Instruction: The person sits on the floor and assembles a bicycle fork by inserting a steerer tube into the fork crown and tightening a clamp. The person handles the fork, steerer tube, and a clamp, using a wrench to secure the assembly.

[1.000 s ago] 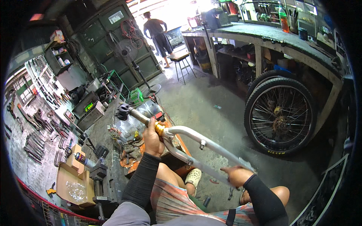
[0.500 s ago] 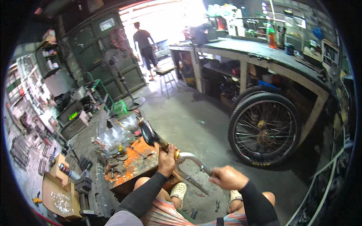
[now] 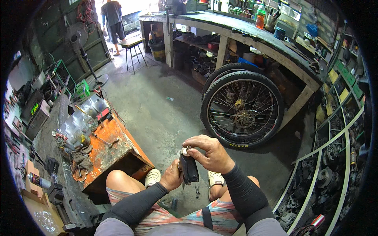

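Observation:
In front of my lap is a long black part [image 3: 190, 170] with a pale round metal end [image 3: 184, 152], tilted toward me. My left hand [image 3: 172, 176] is wrapped around its left side, partly hidden behind it. Thumb and fingers of my right hand [image 3: 212, 152] close on the pale end from above. A small ring-like piece [image 3: 189, 147] shows between those fingertips; whether it is loose or fixed I cannot tell. The part's far side is out of sight.
A worn orange wooden box [image 3: 136, 152] stands at my left, with clear plastic containers [image 3: 84, 114] and a rag [image 3: 81, 159] on top. Two spoked wheels [image 3: 241, 108] lean against the long workbench [image 3: 232, 30]. Shelves of metal parts [image 3: 327, 179] line the right. A person [image 3: 112, 21] is near the doorway.
The black part has swung from pointing away to tilting toward me. My right hand has left the curved silver tube and moved up and left to the part's end. My view has turned right and down.

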The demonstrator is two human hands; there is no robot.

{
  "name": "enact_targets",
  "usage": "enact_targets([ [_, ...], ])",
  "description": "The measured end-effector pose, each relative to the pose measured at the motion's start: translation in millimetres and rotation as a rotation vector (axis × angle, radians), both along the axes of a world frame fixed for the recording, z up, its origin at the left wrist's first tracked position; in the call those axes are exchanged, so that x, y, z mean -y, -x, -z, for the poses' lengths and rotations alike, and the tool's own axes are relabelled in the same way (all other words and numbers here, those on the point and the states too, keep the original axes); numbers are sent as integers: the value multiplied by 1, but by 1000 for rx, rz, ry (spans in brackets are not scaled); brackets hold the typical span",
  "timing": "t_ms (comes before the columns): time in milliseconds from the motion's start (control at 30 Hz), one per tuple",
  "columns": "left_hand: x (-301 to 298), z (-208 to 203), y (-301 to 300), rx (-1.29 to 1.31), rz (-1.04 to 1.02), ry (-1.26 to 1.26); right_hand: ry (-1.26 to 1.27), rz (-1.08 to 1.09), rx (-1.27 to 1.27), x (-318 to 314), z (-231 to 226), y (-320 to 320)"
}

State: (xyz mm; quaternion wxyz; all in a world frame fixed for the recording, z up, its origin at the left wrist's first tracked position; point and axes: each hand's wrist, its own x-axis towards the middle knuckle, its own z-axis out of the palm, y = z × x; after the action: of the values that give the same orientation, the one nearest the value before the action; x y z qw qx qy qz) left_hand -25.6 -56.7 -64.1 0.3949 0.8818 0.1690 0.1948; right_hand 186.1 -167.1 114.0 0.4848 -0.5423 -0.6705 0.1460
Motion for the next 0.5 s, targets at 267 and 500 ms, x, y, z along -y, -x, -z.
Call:
enact_targets([
  [267,-5,14,5,28,-84,-10,231,36,-137,-1,-3,18],
  [500,-9,9,1,-69,-120,88,304,79,-141,-5,4,13],
])
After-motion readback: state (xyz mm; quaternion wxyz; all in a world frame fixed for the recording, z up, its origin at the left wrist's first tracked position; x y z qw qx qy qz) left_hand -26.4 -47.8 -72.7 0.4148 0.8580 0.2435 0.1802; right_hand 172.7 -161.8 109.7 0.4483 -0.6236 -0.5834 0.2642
